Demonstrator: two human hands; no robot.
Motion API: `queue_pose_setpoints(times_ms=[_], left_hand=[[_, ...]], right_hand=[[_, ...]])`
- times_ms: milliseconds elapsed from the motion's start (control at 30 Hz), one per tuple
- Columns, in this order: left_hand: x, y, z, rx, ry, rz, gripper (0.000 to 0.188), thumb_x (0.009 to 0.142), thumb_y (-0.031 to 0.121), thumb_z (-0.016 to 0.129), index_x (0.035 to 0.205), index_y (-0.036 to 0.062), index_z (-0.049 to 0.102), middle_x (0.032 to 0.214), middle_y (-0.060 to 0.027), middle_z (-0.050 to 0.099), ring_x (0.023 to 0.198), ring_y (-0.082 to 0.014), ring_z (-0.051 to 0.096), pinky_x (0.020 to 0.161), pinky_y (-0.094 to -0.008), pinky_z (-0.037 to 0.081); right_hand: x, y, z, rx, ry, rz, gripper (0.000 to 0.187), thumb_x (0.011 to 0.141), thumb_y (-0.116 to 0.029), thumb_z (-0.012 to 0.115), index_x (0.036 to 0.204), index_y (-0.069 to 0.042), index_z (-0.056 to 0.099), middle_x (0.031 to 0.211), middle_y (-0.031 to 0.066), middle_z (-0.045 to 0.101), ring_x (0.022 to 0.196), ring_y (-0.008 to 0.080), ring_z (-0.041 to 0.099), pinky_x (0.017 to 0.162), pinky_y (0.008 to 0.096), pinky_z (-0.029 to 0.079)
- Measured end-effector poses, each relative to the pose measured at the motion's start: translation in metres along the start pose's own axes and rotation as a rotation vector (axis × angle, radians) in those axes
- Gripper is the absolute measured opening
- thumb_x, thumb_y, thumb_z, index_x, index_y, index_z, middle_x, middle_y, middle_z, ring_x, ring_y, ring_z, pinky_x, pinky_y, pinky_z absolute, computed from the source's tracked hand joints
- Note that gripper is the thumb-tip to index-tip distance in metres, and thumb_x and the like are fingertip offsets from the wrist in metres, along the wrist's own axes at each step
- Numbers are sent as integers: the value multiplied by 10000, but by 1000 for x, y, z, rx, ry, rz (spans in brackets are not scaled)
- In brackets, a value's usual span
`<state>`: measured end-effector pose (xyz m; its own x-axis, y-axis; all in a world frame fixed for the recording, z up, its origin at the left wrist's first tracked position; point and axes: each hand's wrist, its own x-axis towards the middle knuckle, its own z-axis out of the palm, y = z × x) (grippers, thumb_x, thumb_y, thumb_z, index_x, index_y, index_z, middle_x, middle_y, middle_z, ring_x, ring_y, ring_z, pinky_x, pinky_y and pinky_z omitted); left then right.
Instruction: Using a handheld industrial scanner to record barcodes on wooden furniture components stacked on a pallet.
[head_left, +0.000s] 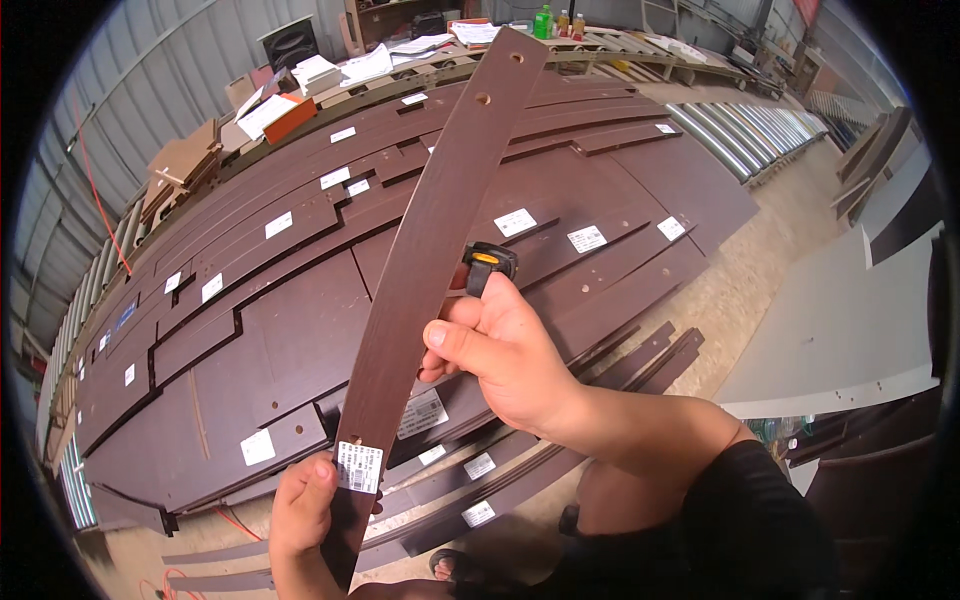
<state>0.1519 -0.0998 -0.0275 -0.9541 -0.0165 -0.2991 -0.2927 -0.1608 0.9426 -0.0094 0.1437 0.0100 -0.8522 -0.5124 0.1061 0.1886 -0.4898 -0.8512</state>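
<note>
A long, narrow dark brown board (430, 240) slants up across the middle of the view, held above a wide spread of brown panels (300, 310). Drilled holes show near its far end and just above a white label (359, 468). Beside that label, my left hand (303, 505) grips the lower part, thumb along the edge. My right hand (500, 350) is closed on the board's right edge near mid-length. A small black scanner-like device with a yellow button (490, 263) sits on the fingers of my right hand.
Several labelled strips (480, 490) lie low, near my feet. Roller conveyors (745, 135) run behind and right. Papers (365, 65), an orange box (290, 118) and a green bottle (543, 22) stand along the back. Pale panels (800, 330) lean at right.
</note>
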Motion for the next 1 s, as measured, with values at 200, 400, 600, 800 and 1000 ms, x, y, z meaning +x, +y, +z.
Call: queue_pose_setpoints(times_ms=[200,400,600,800,1000], left_hand=[[-1,6,0,6,-52,-10,644,1007,550,550,1082,-85,635,909,-178,710,765,-253,713,707,-380,598],[-1,8,0,23,-68,-18,669,999,568,550,1086,-89,636,912,-179,707,774,-251,710,720,-376,593],[-3,5,2,37,-11,39,660,966,558,608,1145,-77,629,847,-174,715,693,-253,710,645,-348,590],[-10,23,18,101,-75,191,648,973,404,677,1367,-96,557,1130,-129,683,1057,-212,645,965,-346,479],[-15,20,22,431,143,261,779,815,326,838,1448,0,521,1162,-126,644,1095,-235,576,1017,-369,415]], right_hand=[[-1,-1,1,-20,7,-1,424,986,-124,625,1329,-27,395,1074,104,682,863,143,647,785,327,560],[-2,0,0,-32,10,-14,417,988,-111,613,1332,-22,393,1077,107,682,863,144,648,781,325,560],[-1,0,-1,-18,9,-10,390,981,-101,618,1297,-22,402,1088,116,679,861,146,649,773,320,560],[-2,2,-2,-48,21,-21,393,1004,-154,601,1317,-35,394,1140,128,669,937,173,659,857,359,549],[-6,-5,5,191,-1,-84,479,1026,-218,604,1402,-61,354,1368,168,560,1205,221,598,972,419,523]])
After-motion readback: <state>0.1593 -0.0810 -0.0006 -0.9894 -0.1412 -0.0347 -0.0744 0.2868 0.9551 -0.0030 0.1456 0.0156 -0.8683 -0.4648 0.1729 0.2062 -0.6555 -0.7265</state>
